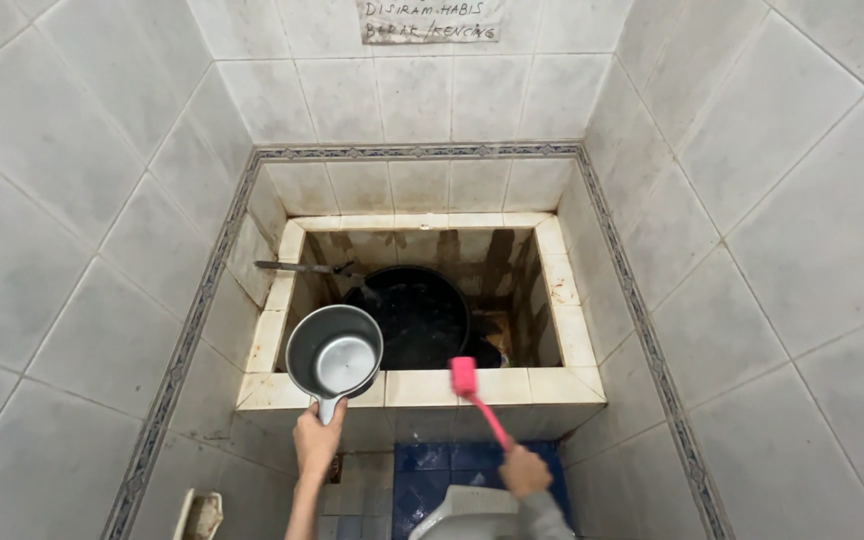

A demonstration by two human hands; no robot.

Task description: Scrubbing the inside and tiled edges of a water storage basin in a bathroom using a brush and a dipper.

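Two hands, one dipper, one brush at tiled water tub (572, 330).
Left hand (318, 440) gripping grey dipper (334, 352) over near-left rim; right hand (525, 470) closed on pink brush (476, 396), head at near rim.

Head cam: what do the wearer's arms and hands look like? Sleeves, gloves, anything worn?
Both hands are bare, with no gloves, and no rings or watch can be made out. The left hand continues into a bare forearm with no sleeve visible down to the frame edge. The right hand emerges from a grey long sleeve that reaches the wrist. No markings are visible on the sleeve.
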